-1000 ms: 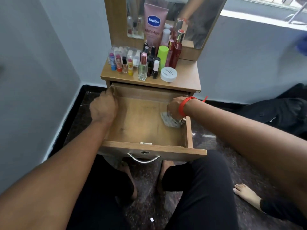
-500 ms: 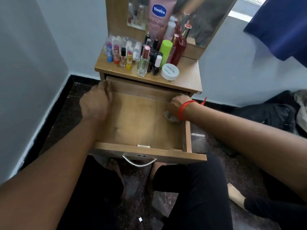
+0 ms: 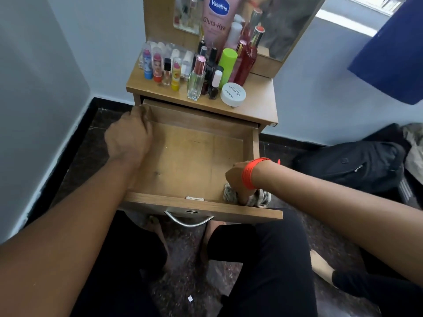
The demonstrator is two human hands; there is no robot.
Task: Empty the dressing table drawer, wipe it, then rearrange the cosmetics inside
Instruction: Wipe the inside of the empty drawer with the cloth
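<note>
View from above of a small wooden dressing table in a room corner, with its drawer (image 3: 183, 156) pulled well out over the person's lap and its wooden floor in plain view. The left hand (image 3: 130, 138) is closed over the drawer's left wall near the back corner, fingers curled on the rim, back of the hand facing up. The right hand (image 3: 238, 179), with an orange thread band (image 3: 250, 173) around the wrist, reaches down into the drawer's front right corner, fingers bunched and gripping a crumpled pale patterned cloth (image 3: 229, 195) that presses against the drawer floor just behind the front panel. A curved metal handle (image 3: 188, 220) hangs on the front panel. The cosmetics stand crowded on the counter (image 3: 258, 104) above the drawer, in front of a mirror (image 3: 281, 26). A tall pink tube (image 3: 216, 21) reads "Vaseline" on a blue badge and "Gluta-Hya" below. Before it stand a lime green bottle (image 3: 227, 65), a red bottle (image 3: 246, 62) with a metallic cap, a clear glass perfume bottle (image 3: 196, 81) with a pink cap, and a dark nail polish bottle (image 3: 215, 85) with a white cap. A row of colourful lip balm sticks (image 3: 158, 67) stands at the left. Nearest the counter's front edge lies a round white jar (image 3: 233, 96) whose lid reads "NAIL POLISH"; a second word on it is too small to read with certainty. A black bag (image 3: 352, 165) lies on the dark floor to the right.
</note>
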